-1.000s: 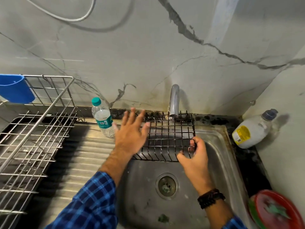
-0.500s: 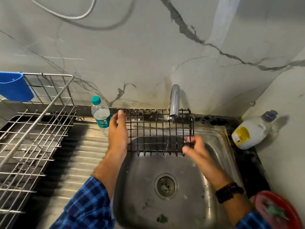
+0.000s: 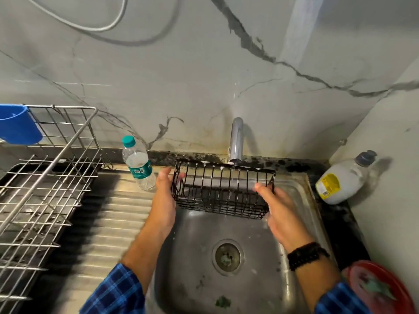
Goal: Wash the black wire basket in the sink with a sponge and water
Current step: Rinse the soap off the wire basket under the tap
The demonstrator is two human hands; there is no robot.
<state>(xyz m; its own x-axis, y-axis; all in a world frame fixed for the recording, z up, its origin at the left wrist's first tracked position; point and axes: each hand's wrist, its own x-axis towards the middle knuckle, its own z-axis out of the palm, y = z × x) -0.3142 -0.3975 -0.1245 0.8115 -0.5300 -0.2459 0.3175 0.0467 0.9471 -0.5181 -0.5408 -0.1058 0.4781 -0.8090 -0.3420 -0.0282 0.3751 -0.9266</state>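
The black wire basket hangs over the back of the steel sink, right under the chrome tap. Thin water runs from the tap onto its far rim. My left hand grips the basket's left end. My right hand holds its right end, thumb on the wires. A dark patch shows inside the basket; I cannot tell if it is a sponge.
A clear water bottle with a teal cap stands just left of the basket. A steel dish rack with a blue cup fills the left. A white soap bottle lies at the right corner. A red plate sits at the lower right.
My left hand went from open beside the basket to gripping its left end. Both hands turned the basket from standing on edge to open side up under the tap.
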